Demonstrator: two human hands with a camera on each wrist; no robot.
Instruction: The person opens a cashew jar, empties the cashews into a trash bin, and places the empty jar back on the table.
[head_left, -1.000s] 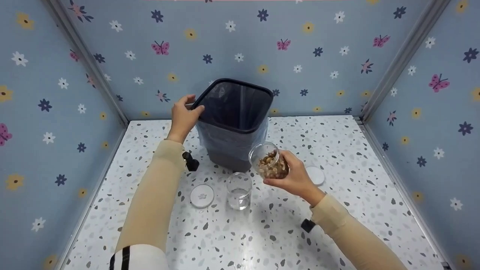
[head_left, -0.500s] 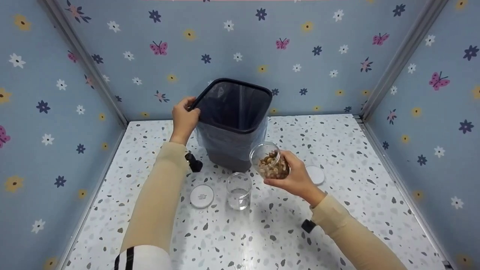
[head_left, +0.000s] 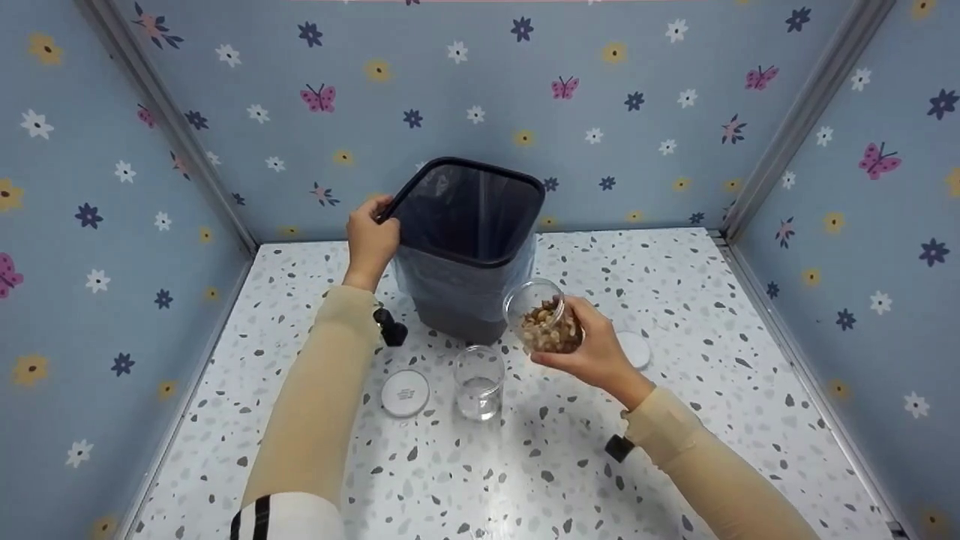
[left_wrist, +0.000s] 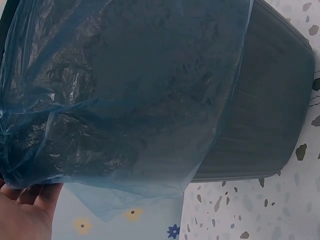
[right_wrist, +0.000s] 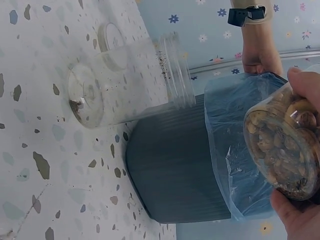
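My left hand (head_left: pixel 373 244) grips the near-left rim of a dark trash bin (head_left: pixel 457 315) lined with a thin blue bag (left_wrist: pixel 130 100). In my right hand (head_left: pixel 596 352) is a clear jar of nuts (head_left: pixel 551 334), tilted with its open mouth toward the bin, just in front of the bin's right side. Through the jar's base in the right wrist view, nuts (right_wrist: pixel 280 142) fill the bottom. Below the jar, an open clear jar (head_left: pixel 478 386) stands upright on the table; the right wrist view shows a few dark crumbs on its floor.
A white lid (head_left: pixel 405 393) lies left of the standing jar. Another white lid (head_left: pixel 634 349) lies partly behind my right hand. The speckled table (head_left: pixel 675 420) is bounded by blue flowered walls (head_left: pixel 480 82) at the back and both sides.
The jar of nuts has shifted very slightly right and up in my right hand. My left thumb has drawn in closer along the bin's rim since a second ago. The bin stays put.
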